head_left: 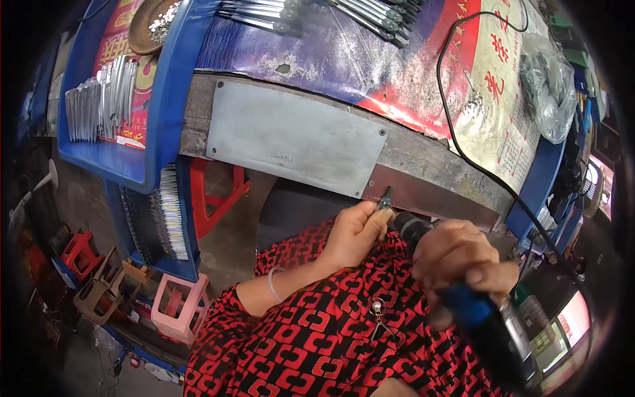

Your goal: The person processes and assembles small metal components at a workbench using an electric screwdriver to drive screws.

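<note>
My left hand (pixel 357 233) is closed, its thumb and fingers pinching a small dark metal piece (pixel 385 198) at the bench's front edge. Most of that piece is covered by the fingers. Wrapped around a black and blue power screwdriver (pixel 486 324) is my right hand (pixel 460 255), somewhat blurred. The tool's black nose (pixel 411 228) points at the pinched piece, close to my left fingertips; whether its tip touches cannot be made out. Beyond my hands, a grey metal plate (pixel 294 135) is screwed to the bench edge, beside a brown strip (pixel 433 198).
Thin metal strips (pixel 102 99) stand in a blue tray (pixel 149 119) at left, near a bowl (pixel 149 26) of small parts. Several dark-ended metal strips (pixel 377 20) lie at the back. A black cable (pixel 456 139) crosses the right side. Stools (pixel 178 308) stand at lower left.
</note>
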Demonstrator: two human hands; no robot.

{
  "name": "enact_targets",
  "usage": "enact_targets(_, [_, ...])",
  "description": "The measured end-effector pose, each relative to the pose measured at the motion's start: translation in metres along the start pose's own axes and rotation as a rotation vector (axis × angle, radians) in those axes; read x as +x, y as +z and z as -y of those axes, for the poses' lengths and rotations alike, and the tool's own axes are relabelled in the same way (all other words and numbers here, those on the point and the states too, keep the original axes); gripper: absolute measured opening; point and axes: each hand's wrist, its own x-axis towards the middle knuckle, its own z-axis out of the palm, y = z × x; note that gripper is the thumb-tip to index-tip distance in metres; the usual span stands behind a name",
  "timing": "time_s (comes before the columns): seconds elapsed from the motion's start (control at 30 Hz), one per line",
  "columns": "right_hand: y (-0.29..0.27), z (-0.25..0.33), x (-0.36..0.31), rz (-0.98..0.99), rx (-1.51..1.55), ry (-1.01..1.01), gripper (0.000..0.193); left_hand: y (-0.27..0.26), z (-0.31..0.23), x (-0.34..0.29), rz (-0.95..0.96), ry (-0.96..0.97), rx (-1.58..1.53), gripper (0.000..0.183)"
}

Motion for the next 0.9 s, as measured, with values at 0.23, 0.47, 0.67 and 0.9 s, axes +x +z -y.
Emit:
enact_targets(0.23, [-0.013, 0.024, -0.004, -0.42, -0.525, 0.727, 0.051, -0.012, -0.026, -0.012, 0.105, 0.635, 0.905, 0.029])
enact_targets(0.47, [-0.036, -0.027, -0.012, 0.112, -1.398, 0.758, 0.062, -0.017, -0.045, -0.016, 0.017, 1.033, 1.231, 0.04])
enact_targets(0.67, [-0.013, -0.004, -0.016, 0.03, -1.25, 0.474, 0.039, -0.02, -0.057, -0.022, 0.101, 0.582, 0.558, 0.021])
enact_targets(0.9, [0.025, -0.016, -0.058, -0.037, -0.164, 0.754, 0.01, -0.014, -0.061, -0.019, 0.133, 0.136, 0.074, 0.019])
